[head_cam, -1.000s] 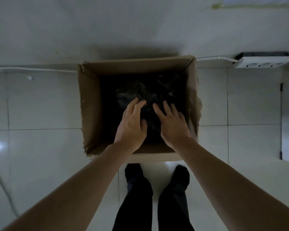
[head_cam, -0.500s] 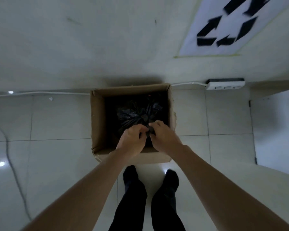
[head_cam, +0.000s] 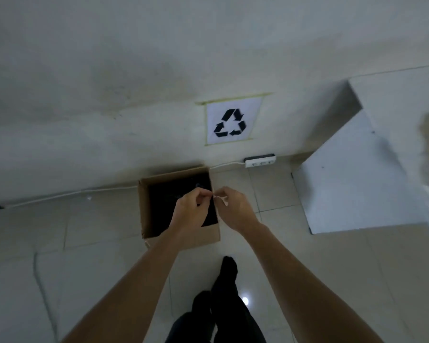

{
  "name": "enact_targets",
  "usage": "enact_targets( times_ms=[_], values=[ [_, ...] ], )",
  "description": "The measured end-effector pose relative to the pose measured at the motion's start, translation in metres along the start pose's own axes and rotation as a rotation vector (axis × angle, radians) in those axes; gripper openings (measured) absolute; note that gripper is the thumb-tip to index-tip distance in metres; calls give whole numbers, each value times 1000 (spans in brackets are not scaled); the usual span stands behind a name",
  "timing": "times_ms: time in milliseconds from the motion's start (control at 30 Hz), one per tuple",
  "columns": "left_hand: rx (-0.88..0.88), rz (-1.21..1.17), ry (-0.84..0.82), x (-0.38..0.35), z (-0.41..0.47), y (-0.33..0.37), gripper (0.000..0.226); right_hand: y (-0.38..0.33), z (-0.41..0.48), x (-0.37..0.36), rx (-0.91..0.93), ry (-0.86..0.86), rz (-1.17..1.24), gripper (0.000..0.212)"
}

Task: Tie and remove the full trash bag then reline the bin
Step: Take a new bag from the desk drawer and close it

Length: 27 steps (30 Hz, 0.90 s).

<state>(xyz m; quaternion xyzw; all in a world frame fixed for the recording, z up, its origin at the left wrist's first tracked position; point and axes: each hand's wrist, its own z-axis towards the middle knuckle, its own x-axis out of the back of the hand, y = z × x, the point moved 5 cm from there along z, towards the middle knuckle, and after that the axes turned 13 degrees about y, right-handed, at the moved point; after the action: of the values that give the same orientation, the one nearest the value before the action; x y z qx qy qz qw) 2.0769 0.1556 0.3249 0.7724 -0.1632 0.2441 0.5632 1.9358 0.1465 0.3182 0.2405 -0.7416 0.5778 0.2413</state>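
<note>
Pale tiles are carrying the cardboard bin (head_cam: pixel 144 211), the trash bag (head_cam: pixel 165 206) sitting inside it, not yet removed, while above it the left hand (head_cam: pixel 188 210) and right hand (head_cam: pixel 235 209) are pinching a pale strip (head_cam: pixel 221 199).

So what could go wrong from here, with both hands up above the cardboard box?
The small pale strip pinched between the left hand and right hand may slip and drop into the brown cardboard box.
Neither hand holds the black plastic trash bag, so it may sag open.
The white floor cable beside the box could catch a foot.
</note>
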Motion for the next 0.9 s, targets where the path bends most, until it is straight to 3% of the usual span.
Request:
enact_targets(
  times_ms=[167, 400, 600, 900],
  values=[
    [-110, 7, -79, 6, -54, 60, 18, -9, -57, 79, -33, 179, 29, 22],
    [-265, -12, -216, -34, -125, 135, 19, 35, -128, 181, -143, 405, 57, 21],
    [-387, -6, -288, -103, -168, 188, 15, 83, -161, 263, -152, 500, 101, 19],
    [-407, -48, -428, -251, -236, 254, 11, 187, -195, 387, -169, 554, 120, 19]
  ],
)
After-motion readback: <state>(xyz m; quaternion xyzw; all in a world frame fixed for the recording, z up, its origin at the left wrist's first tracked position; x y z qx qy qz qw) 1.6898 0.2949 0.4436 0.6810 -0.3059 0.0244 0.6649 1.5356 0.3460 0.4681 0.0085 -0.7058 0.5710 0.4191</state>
